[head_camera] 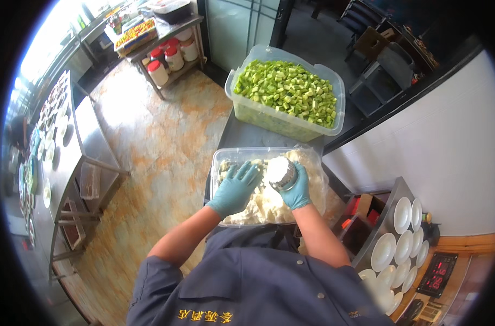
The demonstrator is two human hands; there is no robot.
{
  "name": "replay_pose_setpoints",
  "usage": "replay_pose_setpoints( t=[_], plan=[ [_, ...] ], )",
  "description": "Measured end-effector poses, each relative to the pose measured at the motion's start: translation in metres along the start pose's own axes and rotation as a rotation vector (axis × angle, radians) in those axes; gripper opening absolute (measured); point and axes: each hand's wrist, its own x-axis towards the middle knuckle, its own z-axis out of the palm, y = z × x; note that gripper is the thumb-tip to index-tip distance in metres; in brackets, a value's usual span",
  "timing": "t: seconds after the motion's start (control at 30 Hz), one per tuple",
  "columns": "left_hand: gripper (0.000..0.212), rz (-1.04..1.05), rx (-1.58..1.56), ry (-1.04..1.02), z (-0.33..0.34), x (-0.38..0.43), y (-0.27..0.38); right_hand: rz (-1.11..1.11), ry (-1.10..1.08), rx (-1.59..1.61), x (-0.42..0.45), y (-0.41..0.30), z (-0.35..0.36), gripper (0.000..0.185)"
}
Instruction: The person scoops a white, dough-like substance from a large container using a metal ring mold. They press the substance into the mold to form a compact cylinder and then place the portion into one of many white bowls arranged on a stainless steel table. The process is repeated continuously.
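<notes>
A clear plastic tub (267,151) with a pale, mashed food mass (259,210) stands right before me. In my gloved right hand (298,189) I hold a fluted metal mould (289,179), its top heaped with white food, over the tub. My gloved left hand (237,187), palm down with the fingers a little apart, rests on or just over the contents at the tub's left side. Beyond it stands a bigger translucent tub (272,114) piled with diced green vegetable (288,91).
White plates (383,252) cover a steel counter at the lower right. Bowls line a long steel table (74,153) at the left. Red-lidded jars (174,59) stand under a table at the back. A person (18,132) is at the far left edge. Chairs (388,71) are beyond the doorway.
</notes>
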Motion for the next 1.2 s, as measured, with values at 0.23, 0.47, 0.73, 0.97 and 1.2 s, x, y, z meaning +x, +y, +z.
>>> replay_pose_setpoints(
  t=[0.23,0.47,0.73,0.97,1.2],
  plan=[
    [0.048,-0.34,-1.296,0.493,0.009,0.049,0.008,0.0,-0.086,-0.111,-0.008,0.01,0.009,0.039],
    [0.044,-0.406,-0.826,0.56,0.056,0.071,-0.011,0.002,-0.21,-0.003,-0.023,0.016,0.002,0.045],
    [0.062,-0.494,-1.965,0.084,0.041,0.045,-0.003,-0.254,0.017,-0.585,-0.031,-0.001,0.015,0.057],
    [0.061,-0.492,-2.453,0.23,0.022,0.043,0.021,-0.317,-0.01,-0.563,-0.058,-0.02,0.018,0.061],
    [0.058,-0.317,-2.325,0.123,0.017,0.043,0.029,-0.122,-0.194,0.131,0.013,0.057,-0.035,0.048]
  ],
)
